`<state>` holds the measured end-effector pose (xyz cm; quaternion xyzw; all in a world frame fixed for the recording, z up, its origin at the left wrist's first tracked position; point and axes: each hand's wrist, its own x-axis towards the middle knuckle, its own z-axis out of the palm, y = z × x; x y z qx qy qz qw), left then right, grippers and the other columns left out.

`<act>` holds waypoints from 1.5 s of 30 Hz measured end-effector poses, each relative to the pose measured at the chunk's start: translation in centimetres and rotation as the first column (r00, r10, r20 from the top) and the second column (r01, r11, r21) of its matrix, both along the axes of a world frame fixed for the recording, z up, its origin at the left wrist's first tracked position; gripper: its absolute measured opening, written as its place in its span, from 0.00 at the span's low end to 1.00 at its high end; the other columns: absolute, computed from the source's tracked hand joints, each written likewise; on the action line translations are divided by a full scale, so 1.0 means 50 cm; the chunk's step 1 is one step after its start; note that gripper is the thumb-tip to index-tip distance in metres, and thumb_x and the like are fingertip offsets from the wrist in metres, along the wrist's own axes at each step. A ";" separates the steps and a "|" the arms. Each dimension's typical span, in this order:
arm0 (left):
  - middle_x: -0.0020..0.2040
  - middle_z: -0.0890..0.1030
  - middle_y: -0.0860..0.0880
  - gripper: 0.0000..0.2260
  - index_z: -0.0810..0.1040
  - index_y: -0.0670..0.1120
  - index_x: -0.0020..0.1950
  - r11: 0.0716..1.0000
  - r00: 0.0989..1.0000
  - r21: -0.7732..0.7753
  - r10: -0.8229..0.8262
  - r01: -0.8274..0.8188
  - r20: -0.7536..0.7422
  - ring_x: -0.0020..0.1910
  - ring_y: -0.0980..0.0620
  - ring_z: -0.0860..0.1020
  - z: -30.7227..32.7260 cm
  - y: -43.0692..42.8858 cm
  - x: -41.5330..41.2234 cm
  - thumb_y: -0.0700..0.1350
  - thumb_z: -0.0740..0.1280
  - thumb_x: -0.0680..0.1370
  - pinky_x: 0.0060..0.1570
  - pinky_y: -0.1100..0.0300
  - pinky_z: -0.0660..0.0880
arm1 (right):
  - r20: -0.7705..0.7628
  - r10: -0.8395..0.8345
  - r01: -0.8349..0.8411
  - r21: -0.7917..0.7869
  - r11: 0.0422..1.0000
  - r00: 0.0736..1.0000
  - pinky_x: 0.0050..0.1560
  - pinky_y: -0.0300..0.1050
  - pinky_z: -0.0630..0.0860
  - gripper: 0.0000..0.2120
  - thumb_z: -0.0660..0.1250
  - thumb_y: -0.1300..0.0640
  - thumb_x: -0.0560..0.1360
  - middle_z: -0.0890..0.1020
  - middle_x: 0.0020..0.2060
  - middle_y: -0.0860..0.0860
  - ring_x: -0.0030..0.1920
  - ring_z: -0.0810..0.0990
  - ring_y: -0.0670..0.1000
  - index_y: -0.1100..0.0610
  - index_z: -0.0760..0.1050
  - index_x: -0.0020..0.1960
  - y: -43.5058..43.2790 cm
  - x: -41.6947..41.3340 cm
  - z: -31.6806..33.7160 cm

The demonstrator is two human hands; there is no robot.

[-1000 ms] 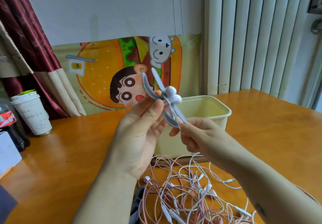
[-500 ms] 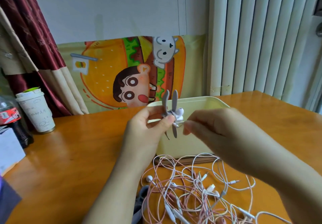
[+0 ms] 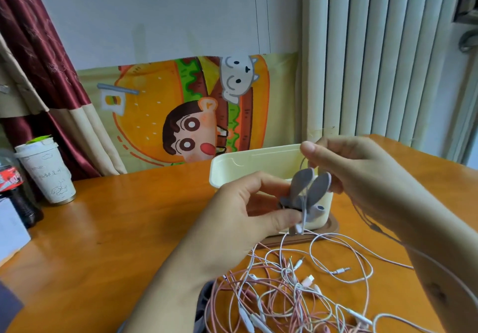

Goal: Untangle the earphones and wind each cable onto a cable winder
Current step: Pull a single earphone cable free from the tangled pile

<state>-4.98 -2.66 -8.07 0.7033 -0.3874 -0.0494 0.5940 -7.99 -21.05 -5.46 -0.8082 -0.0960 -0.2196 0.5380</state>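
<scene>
Grey winder (image 3: 301, 184) seemingly between left fingers (image 3: 278, 220)

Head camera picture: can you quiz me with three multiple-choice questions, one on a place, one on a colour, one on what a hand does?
1. Where does the paper cup stand? A) in the cream box B) beside the cola bottle C) on the earphone tangle
2. What colour is the cable winder? A) grey B) green C) red
3. What is the left hand doing? A) lying flat B) holding the cup C) gripping the winder
Answers: 1 B, they stand side by side; 2 A, its flaps are grey; 3 C, thumb and fingers pinch it while the right hand holds the earphone cable.
</scene>
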 end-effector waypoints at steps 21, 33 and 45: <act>0.45 0.86 0.50 0.08 0.86 0.49 0.45 0.800 0.867 -0.430 0.211 -0.418 -0.451 0.47 0.57 0.83 -0.010 0.008 0.037 0.46 0.69 0.69 0.48 0.63 0.76 | 0.004 0.036 -0.027 -0.585 0.811 0.999 0.35 0.36 0.68 0.14 0.57 0.49 0.81 0.76 0.30 0.48 0.33 0.72 0.46 0.53 0.79 0.50 0.094 -0.021 -0.028; 0.44 0.84 0.60 0.05 0.79 0.58 0.49 0.882 0.882 -0.038 0.469 -0.471 -0.050 0.45 0.60 0.81 -0.018 -0.008 0.018 0.50 0.71 0.74 0.40 0.69 0.77 | 0.234 -0.088 0.208 -0.561 0.801 0.968 0.43 0.26 0.71 0.07 0.64 0.51 0.75 0.74 0.32 0.35 0.43 0.76 0.37 0.48 0.81 0.47 0.039 -0.042 0.027; 0.48 0.85 0.56 0.11 0.83 0.56 0.51 0.976 0.978 0.128 0.189 -0.177 -0.091 0.49 0.57 0.83 -0.014 0.002 0.019 0.49 0.72 0.70 0.54 0.58 0.78 | 0.199 -0.140 0.209 -0.387 0.898 0.970 0.34 0.26 0.70 0.03 0.68 0.54 0.74 0.77 0.36 0.38 0.36 0.76 0.36 0.46 0.77 0.44 -0.003 0.013 -0.008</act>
